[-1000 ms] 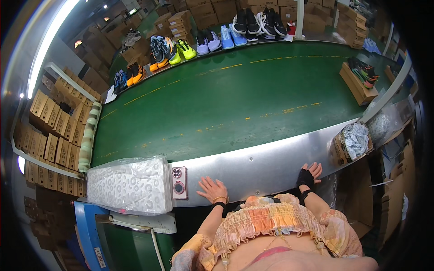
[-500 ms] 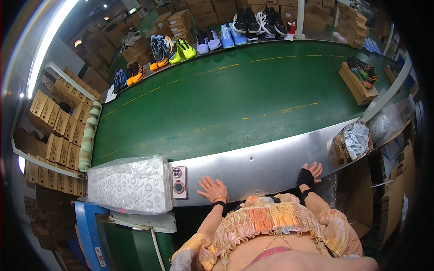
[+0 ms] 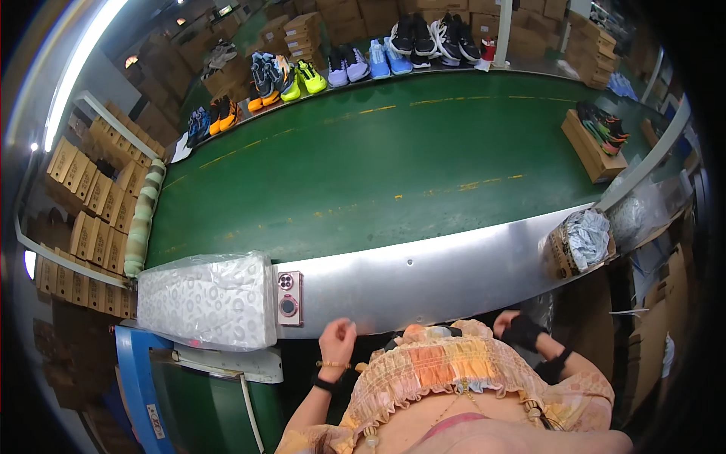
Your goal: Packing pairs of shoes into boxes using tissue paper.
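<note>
My left hand (image 3: pixel 337 342) is raised just in front of the metal ledge (image 3: pixel 423 291), its fingers curled in and nothing visible in them. A bead bracelet and a black band circle that wrist. My right hand (image 3: pixel 522 331), in a black fingerless glove, hovers before the ledge farther right, fingers also bent inward and holding nothing I can see. A pink phone (image 3: pixel 289 298) with a round ring on its back lies on the ledge, left of my left hand. Beside it rests a plastic-wrapped pad (image 3: pixel 206 303) with a grey-and-white ring pattern.
Beyond the ledge runs a green conveyor belt (image 3: pixel 325 174). Several pairs of shoes (image 3: pixel 380 59) line its far edge. A shoebox (image 3: pixel 590 147) bearing dark shoes (image 3: pixel 603 127) sits at right, near a carton (image 3: pixel 581 240) stuffed with crumpled plastic. Stacked shoeboxes (image 3: pixel 94 197) fill the left side.
Both hands have lifted off the metal ledge and drawn back toward my body. Their spread fingers have curled in. The view has shifted slightly.
</note>
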The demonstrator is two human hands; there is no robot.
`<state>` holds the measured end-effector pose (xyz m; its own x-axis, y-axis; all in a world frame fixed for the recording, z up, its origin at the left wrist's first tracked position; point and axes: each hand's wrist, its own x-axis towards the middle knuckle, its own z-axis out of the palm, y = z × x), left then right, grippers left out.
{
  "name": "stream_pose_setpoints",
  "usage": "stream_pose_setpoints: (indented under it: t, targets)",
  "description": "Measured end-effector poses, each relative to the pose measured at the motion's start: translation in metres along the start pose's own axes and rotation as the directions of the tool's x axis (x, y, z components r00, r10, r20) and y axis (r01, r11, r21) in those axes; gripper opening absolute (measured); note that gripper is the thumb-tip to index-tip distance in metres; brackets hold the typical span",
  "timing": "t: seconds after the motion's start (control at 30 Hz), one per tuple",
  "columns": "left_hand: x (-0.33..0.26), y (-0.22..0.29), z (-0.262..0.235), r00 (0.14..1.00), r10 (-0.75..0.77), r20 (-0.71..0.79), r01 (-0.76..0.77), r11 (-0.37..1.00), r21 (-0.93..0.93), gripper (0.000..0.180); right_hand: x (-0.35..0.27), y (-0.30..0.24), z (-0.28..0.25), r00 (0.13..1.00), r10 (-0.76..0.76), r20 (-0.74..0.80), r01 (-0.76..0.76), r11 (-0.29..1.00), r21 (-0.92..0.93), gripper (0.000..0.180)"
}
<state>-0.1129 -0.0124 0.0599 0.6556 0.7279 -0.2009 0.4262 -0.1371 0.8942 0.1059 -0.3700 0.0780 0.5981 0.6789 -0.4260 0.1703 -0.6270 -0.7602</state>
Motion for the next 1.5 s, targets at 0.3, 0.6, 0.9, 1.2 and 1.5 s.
stream_pose_setpoints:
  t: [0.3,0.6,0.9,1.2,1.5]
  targets:
    - [-0.085,0.016,-0.012,0.808,-0.227,0.544,0.349,0.928,-0.132,0.022,-0.038,-0.036,-0.006,0.913,-0.082,0.399,0.037,0.992,0.119,0.008]
    - [-0.117,0.046,-0.043,0.665,-0.474,0.577,0.566,0.824,0.024,0.035,-0.053,-0.031,-0.007,0.935,-0.030,0.353,-0.027,0.987,0.157,0.009]
    - [-0.140,-0.063,-0.047,0.598,-0.467,0.651,0.587,0.808,0.041,0.034,-0.054,-0.034,0.005,0.951,-0.002,0.308,-0.064,0.977,0.204,0.009]
    - [-0.138,-0.083,-0.048,0.462,-0.476,0.748,0.667,0.742,0.061,0.033,-0.055,-0.036,0.009,0.961,0.020,0.276,-0.088,0.968,0.236,0.010]
    - [-0.141,-0.061,-0.051,0.393,-0.541,0.744,0.778,0.626,0.043,0.034,-0.056,-0.036,0.009,0.968,0.039,0.246,-0.106,0.959,0.264,0.010]
